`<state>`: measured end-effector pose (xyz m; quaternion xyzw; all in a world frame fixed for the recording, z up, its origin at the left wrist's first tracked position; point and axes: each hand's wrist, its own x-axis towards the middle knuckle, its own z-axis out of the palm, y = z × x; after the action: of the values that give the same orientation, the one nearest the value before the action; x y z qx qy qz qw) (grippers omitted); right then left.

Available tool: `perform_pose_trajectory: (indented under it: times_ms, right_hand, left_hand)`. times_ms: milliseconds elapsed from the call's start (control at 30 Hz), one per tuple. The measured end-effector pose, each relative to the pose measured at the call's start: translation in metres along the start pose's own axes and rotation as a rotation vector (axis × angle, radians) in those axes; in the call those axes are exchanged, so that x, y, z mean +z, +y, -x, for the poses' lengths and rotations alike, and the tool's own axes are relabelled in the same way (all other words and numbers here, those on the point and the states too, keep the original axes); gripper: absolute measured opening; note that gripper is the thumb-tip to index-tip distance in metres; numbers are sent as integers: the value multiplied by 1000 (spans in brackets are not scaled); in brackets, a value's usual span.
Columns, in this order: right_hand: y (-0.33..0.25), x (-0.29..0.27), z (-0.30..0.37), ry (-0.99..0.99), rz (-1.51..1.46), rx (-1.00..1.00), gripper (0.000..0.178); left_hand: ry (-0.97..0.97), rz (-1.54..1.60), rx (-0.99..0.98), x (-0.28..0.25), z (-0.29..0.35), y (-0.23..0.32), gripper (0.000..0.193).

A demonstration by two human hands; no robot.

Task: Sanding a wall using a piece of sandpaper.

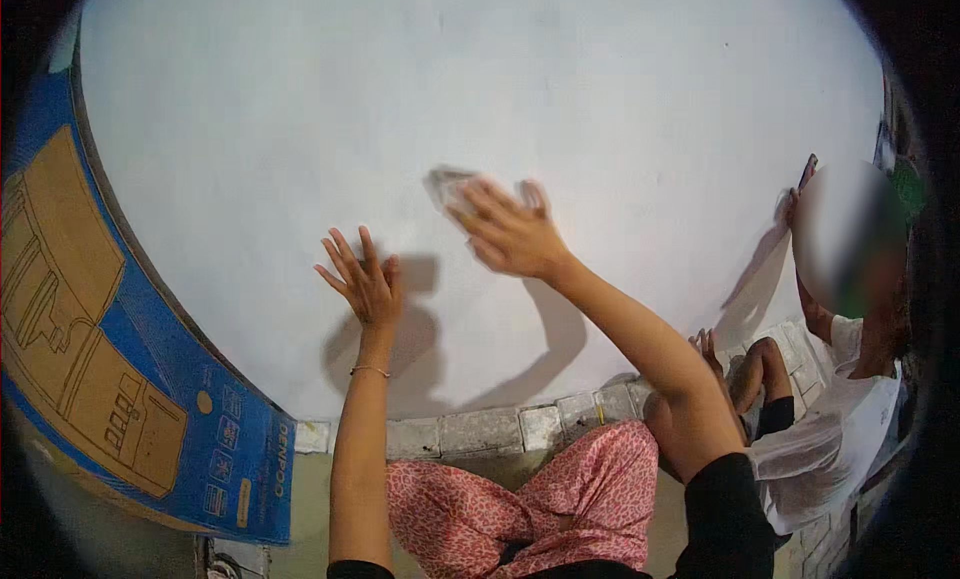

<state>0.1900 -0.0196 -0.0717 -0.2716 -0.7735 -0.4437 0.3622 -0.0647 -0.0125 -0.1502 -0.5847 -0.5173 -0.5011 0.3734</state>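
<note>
Small grey piece [452, 191] at the fingertips of the right hand [510, 227], reaching out past them to the upper left, over the broad white surface [640, 129]. It looks thin and pale, with a darker streak along its upper edge that may be shadow; blur hides its outline and what it is made of. The right hand has hold of it, back of the hand toward the view, most fingers laid out fairly straight over it and one lifted apart on the right side; the exact grip cannot be told.

Lower and to the left, the left hand [370, 289] is empty, its fingers spread wide and pointing up, near the white surface; whether it touches cannot be told. A thin bracelet [370, 370] circles that wrist. Both arms cast soft shadows on the white.

Along the lower edge of the surface runs a row of pale blocks [410, 438], with pink patterned trousers [600, 479] below. A blue and brown printed box [150, 329] stands at the left, and at the right sits another person in a white shirt [830, 459]
</note>
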Motion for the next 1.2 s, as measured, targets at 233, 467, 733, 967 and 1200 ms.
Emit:
perform_pose_trajectory:
  times_ms: [233,467,733,967,1200]
  right_hand:
    - [1,-8,42,-78,72,186,57]
    - [12,-12,26,104,146,550,56]
    - [-40,24,75,-110,25,-17,56]
    - [-103,45,89,-232,-54,119,58]
    - [-53,36,92,51,-85,685,62]
  left_hand:
    - [-58,36,-34,13,48,13,64]
    - [-237,104,-35,25,160,12,68]
    - [-471,178,-243,8,271,-6,71]
    - [-440,138,-241,19,274,-11,73]
    - [-381,206,-398,35,279,-5,78]
